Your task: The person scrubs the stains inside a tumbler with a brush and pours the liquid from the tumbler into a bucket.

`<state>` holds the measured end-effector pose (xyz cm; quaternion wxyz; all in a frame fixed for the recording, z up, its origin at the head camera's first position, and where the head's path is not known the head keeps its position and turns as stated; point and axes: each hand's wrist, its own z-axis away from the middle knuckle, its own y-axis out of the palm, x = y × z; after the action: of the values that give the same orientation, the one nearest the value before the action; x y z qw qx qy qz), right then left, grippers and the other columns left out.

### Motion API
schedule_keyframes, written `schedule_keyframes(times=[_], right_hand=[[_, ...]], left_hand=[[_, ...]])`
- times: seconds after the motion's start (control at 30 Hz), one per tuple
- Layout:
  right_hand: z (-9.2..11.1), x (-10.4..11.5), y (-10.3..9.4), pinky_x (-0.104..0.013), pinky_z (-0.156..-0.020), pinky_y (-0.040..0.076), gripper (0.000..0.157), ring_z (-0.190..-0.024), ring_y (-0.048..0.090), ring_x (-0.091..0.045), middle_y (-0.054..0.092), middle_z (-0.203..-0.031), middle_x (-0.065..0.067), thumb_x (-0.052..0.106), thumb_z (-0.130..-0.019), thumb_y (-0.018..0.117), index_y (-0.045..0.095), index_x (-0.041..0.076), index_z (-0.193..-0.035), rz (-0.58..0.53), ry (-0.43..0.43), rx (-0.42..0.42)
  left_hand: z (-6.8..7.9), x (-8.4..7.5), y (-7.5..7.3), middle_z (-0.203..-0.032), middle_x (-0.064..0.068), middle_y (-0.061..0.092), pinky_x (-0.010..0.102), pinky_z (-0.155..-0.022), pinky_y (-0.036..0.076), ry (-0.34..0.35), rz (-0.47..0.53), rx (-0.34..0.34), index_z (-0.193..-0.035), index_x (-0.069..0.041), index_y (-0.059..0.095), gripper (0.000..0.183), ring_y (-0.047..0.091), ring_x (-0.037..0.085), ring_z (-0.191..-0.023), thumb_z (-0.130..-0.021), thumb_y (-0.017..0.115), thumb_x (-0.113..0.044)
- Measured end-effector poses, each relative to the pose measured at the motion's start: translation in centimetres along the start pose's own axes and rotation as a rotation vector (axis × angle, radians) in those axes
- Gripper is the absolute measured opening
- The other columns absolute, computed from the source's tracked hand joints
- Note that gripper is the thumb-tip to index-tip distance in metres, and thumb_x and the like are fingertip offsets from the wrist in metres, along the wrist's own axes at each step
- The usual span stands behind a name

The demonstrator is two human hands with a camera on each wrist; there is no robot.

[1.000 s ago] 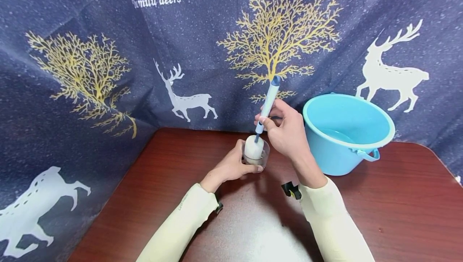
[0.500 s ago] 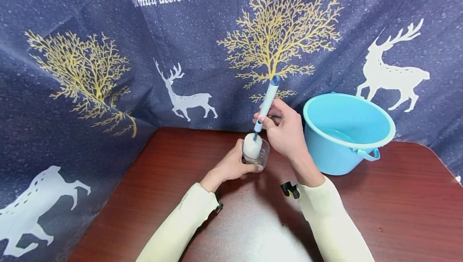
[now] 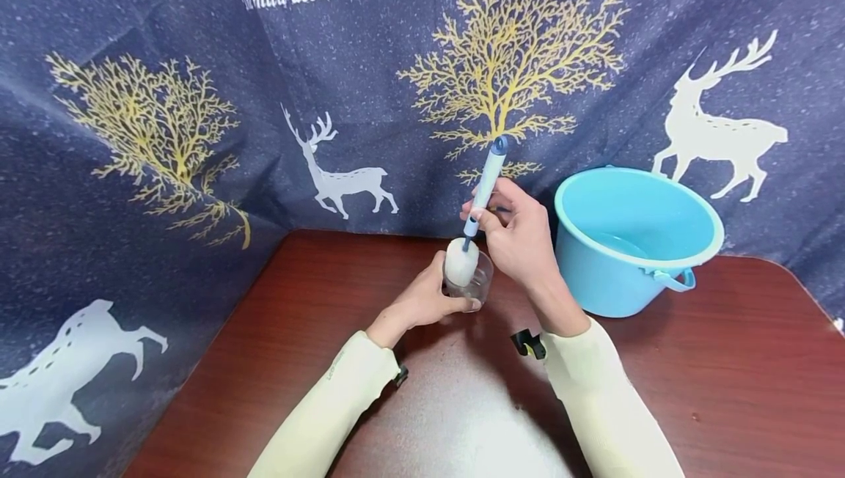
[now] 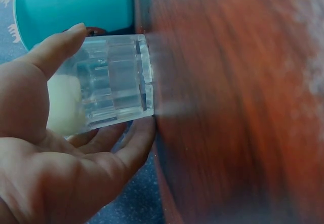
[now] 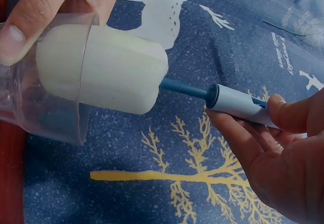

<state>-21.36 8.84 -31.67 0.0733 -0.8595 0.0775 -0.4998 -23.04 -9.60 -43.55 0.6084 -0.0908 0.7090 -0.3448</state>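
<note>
My left hand [image 3: 422,298] grips a clear cup [image 4: 119,77] near the back of the table, thumb on one side and fingers on the other. A sponge cup brush [image 3: 486,188] slants down into its mouth. My right hand [image 3: 524,243] pinches the brush's pale blue handle [image 5: 240,103] between thumb and fingers. The white sponge head [image 5: 116,67] is partly inside the cup and partly out past the rim, as the right wrist view shows. In the left wrist view the cup's thick base end lies close to the tabletop; whether they touch I cannot tell.
A light blue bucket [image 3: 614,287] with a handle stands just right of my right hand. Behind the dark red wooden table [image 3: 317,361] hangs a navy cloth [image 3: 370,60] printed with deer and trees.
The sponge brush has risen slightly and shifted a little left, so more of its head shows above the cup. My left hand keeps its hold on the cup.
</note>
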Motion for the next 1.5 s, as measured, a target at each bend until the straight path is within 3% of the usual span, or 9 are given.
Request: schedule_keyframes(times=[0.33, 0.6, 0.93, 1.5], right_hand=[[-0.09, -0.34, 0.13, -0.026, -0.079, 0.057, 0.016, -0.091, 0.079, -0.021, 0.078, -0.101, -0.009, -0.003, -0.102, 0.065, 0.069, 0.006, -0.115, 0.028, -0.03, 0.001], [-0.14, -0.34, 0.0, -0.032, -0.085, 0.059, 0.016, -0.092, 0.079, -0.024, 0.078, -0.101, -0.01, -0.004, -0.102, 0.065, 0.069, 0.005, -0.114, 0.048, -0.046, -0.007], [-0.05, -0.29, -0.01, -0.041, -0.086, 0.059, 0.016, -0.092, 0.079, -0.024, 0.079, -0.099, -0.008, -0.005, -0.101, 0.065, 0.07, 0.007, -0.11, 0.094, -0.058, -0.017], [0.11, 0.08, 0.01, -0.043, -0.084, 0.06, 0.018, -0.091, 0.078, -0.019, 0.079, -0.098, -0.006, -0.004, -0.1, 0.067, 0.07, 0.009, -0.112, 0.185, -0.074, -0.03]], left_hand=[[0.15, -0.14, -0.07, -0.131, 0.007, 0.059, 0.042, -0.104, 0.048, 0.03, 0.009, -0.002, -0.143, -0.008, 0.042, 0.081, 0.06, 0.022, -0.12, -0.083, 0.091, -0.033], [0.11, -0.36, -0.13, -0.131, 0.008, 0.06, 0.042, -0.104, 0.047, 0.043, 0.014, -0.003, -0.141, -0.007, 0.043, 0.08, 0.059, 0.023, -0.121, -0.083, 0.092, -0.033], [-0.03, -0.21, 0.01, -0.132, 0.005, 0.062, 0.038, -0.104, 0.048, -0.005, -0.002, 0.006, -0.141, -0.01, 0.043, 0.079, 0.061, 0.02, -0.12, -0.084, 0.091, -0.035], [-0.02, -0.21, 0.04, -0.134, 0.004, 0.062, 0.039, -0.105, 0.048, 0.002, 0.029, 0.009, -0.14, -0.011, 0.043, 0.077, 0.061, 0.018, -0.122, -0.083, 0.091, -0.031]])
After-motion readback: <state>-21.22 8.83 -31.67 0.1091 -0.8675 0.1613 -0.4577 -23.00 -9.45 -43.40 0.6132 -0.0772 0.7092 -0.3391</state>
